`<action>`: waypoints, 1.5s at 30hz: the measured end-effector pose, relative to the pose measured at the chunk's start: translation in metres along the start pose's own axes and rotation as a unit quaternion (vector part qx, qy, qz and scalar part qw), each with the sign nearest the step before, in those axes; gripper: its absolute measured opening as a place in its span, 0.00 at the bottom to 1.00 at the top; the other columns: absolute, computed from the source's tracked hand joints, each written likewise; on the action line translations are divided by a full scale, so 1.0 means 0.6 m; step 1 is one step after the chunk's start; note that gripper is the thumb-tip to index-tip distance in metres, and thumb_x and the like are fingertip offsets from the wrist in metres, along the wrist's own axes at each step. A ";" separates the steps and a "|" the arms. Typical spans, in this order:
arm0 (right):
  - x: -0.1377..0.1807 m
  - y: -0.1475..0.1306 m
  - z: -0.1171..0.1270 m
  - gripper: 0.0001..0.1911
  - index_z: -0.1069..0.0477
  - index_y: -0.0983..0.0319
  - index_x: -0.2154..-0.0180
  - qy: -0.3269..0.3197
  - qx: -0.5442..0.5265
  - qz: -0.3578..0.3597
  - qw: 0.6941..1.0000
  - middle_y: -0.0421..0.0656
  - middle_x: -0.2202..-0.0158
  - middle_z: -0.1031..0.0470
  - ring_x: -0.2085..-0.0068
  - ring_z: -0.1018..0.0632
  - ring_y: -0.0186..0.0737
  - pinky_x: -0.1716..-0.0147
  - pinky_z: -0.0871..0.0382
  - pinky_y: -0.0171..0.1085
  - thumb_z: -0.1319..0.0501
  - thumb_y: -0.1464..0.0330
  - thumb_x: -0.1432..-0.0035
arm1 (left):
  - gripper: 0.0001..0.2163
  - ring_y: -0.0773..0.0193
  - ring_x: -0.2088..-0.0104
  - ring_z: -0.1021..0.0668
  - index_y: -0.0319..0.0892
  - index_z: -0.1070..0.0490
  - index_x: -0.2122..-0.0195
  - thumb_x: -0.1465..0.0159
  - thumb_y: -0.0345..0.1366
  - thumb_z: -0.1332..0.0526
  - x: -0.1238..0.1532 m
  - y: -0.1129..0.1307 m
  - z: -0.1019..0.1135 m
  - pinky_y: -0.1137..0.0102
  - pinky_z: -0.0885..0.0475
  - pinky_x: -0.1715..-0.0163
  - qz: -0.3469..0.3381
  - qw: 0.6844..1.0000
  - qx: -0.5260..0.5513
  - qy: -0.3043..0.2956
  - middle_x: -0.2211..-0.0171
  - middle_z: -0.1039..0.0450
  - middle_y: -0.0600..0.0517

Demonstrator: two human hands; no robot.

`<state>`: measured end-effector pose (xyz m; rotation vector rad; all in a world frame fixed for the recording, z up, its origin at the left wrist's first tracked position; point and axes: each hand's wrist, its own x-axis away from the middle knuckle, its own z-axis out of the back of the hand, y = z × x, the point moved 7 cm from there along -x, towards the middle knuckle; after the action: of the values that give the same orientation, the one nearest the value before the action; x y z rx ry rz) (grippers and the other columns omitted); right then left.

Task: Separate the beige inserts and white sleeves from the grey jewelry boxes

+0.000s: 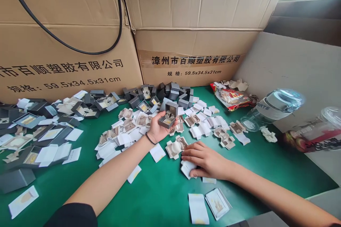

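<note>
My left hand point(157, 127) is wrapped round a small dark grey hinged box point(169, 112), whose lid stands up so that the inside shows. Lower and to the right, my right hand point(207, 159) curves over a white folded card insert point(187, 169) on the green table, its fingers and thumb closed about it. Part of that insert is hidden under the fingers. Just beyond the right fingertips lies a beige and white folded insert point(176, 147). A white card slip point(157, 153) rests below my left wrist.
Many grey boxes point(86, 109) pile up on the left and along the back. Loose inserts point(142, 118) are heaped mid-table. At right stand a clear bottle point(270, 111), a red snack bag point(231, 97) and a plastic container point(317, 134). Cardboard cartons point(191, 42) wall the back.
</note>
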<state>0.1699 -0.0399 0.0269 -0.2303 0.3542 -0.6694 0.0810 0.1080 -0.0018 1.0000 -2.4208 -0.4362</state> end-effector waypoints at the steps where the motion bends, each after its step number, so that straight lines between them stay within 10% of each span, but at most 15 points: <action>1: 0.000 0.008 -0.003 0.23 0.35 0.63 0.48 0.012 -0.004 -0.011 1.000 0.51 0.52 0.29 0.48 0.32 0.45 0.51 0.36 0.44 0.47 0.57 0.39 | 0.12 0.60 0.67 0.22 0.32 0.28 0.61 0.41 0.35 0.45 0.001 0.000 -0.001 0.68 0.24 0.68 0.001 1.000 0.000 0.001 0.67 0.25 0.42; 17: -0.035 0.051 0.043 0.13 0.30 0.60 0.57 0.166 0.036 -0.090 0.981 0.48 0.62 0.28 0.62 0.29 0.40 0.64 0.31 0.39 0.52 0.72 0.37 | 0.13 0.60 0.68 0.22 0.32 0.29 0.62 0.39 0.35 0.48 0.003 0.000 -0.004 0.68 0.24 0.67 -0.004 1.000 -0.004 -0.028 0.69 0.25 0.42; 26: -0.020 0.093 0.074 0.10 0.29 0.59 0.59 0.284 -0.058 -0.265 0.920 0.45 0.61 0.27 0.62 0.26 0.41 0.66 0.30 0.39 0.46 0.66 0.39 | 0.13 0.59 0.66 0.22 0.30 0.30 0.61 0.40 0.34 0.47 0.006 0.020 -0.012 0.68 0.23 0.67 -0.034 0.998 0.042 -0.021 0.67 0.26 0.40; 33: -0.103 0.040 0.071 0.14 0.34 0.59 0.52 0.292 -0.162 -0.191 0.923 0.48 0.54 0.30 0.56 0.27 0.42 0.57 0.29 0.44 0.45 0.65 0.40 | 0.14 0.62 0.65 0.22 0.31 0.31 0.58 0.40 0.35 0.47 0.028 0.084 -0.139 0.71 0.24 0.66 -0.082 0.989 0.070 -0.098 0.67 0.26 0.42; 36: -0.165 0.016 0.009 0.33 0.49 0.57 0.40 0.171 -0.388 -0.186 0.886 0.51 0.46 0.36 0.55 0.26 0.40 0.63 0.26 0.38 0.41 0.59 0.44 | 0.14 0.63 0.64 0.22 0.31 0.31 0.58 0.39 0.35 0.47 0.033 0.108 -0.216 0.71 0.24 0.65 -0.105 0.983 0.031 -0.146 0.66 0.26 0.43; 39: -0.209 -0.020 -0.043 0.32 0.44 0.57 0.44 0.076 -0.566 -0.147 0.808 0.47 0.50 0.32 0.57 0.25 0.37 0.60 0.26 0.38 0.41 0.52 0.47 | 0.14 0.63 0.61 0.22 0.31 0.31 0.57 0.38 0.36 0.49 0.030 0.123 -0.263 0.71 0.24 0.63 -0.129 0.977 0.018 -0.171 0.65 0.27 0.45; 42: -0.223 -0.037 -0.066 0.29 0.34 0.63 0.57 0.047 -0.681 -0.142 0.716 0.45 0.60 0.27 0.62 0.23 0.37 0.63 0.25 0.39 0.39 0.48 0.52 | 0.14 0.63 0.60 0.23 0.32 0.31 0.57 0.37 0.36 0.49 0.022 0.129 -0.271 0.71 0.25 0.62 -0.138 0.977 0.019 -0.161 0.65 0.27 0.46; 45: -0.213 -0.027 -0.065 0.27 0.32 0.65 0.65 0.065 -0.690 -0.174 0.700 0.45 0.66 0.26 0.68 0.23 0.34 0.70 0.26 0.34 0.37 0.48 0.54 | 0.12 0.64 0.62 0.22 0.32 0.31 0.59 0.39 0.35 0.48 0.014 0.128 -0.256 0.72 0.24 0.63 -0.143 0.978 0.021 -0.148 0.67 0.27 0.46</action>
<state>0.0525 0.0260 0.0280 -1.7507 0.9331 -0.6703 0.1152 0.1379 0.1638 1.3976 -2.5585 -0.6785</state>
